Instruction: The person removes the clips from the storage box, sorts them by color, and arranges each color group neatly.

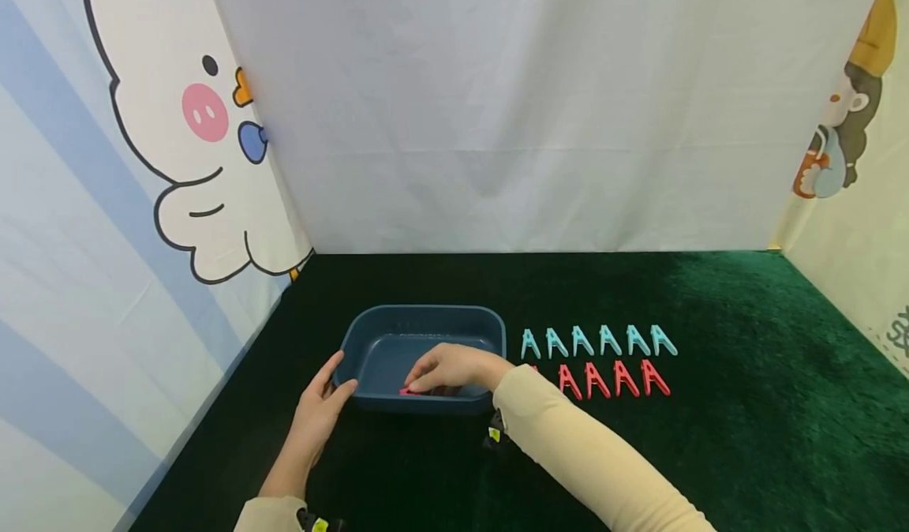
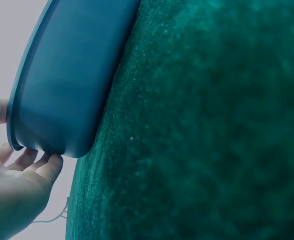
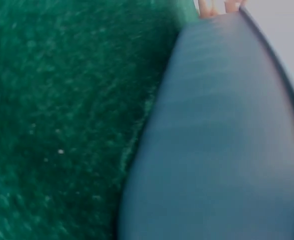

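A blue basin [image 1: 387, 358] sits on the dark green cloth. My left hand [image 1: 317, 413] holds it at the left end, thumb at the rim and fingers against the outer wall, as the left wrist view shows the fingers [image 2: 49, 167] beneath the lip. Inside the basin, my right hand [image 1: 450, 366] reaches over the near right edge and pinches a red clothespin [image 1: 408, 391] low by the near wall. Most of that clothespin is hidden by the fingers and the wall. In the right wrist view only the basin's outer wall [image 3: 212, 140] and left fingertips show.
Right of the basin stretch a row of light blue clothespins [image 1: 582, 341] and, nearer, a row of red clothespins [image 1: 595, 380]. My right sleeve [image 1: 568, 429] partly covers the leftmost red one. A white curtain [image 1: 533, 121] hangs behind the green cloth [image 1: 746, 406].
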Demonstrator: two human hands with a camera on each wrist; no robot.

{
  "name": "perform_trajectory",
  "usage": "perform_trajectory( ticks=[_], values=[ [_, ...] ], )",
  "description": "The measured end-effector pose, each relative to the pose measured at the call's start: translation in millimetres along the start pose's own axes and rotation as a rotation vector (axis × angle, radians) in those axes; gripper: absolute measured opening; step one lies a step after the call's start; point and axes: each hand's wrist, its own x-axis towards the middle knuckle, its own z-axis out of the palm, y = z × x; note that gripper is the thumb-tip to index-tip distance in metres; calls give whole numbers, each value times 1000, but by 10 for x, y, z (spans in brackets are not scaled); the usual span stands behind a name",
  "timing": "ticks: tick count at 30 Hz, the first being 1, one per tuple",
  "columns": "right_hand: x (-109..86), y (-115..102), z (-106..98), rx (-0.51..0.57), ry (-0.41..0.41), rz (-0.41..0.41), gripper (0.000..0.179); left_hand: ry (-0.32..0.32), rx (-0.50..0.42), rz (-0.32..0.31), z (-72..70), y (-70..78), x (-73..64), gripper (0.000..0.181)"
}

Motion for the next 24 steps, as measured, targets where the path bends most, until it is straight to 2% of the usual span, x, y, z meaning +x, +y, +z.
perform_trajectory(
  ticks=[10,18,24],
  values=[
    [-184,-31,-226,170,71,-45,26,-2,-2,4,-1,-2,-1,57],
    [-339,39,-406,329,104,-66,24,-5,12,-9,-8,4,-9,57],
    [-442,81,-505,363,129,-87,23,-2,11,-12,6,11,-10,56]
  ],
)
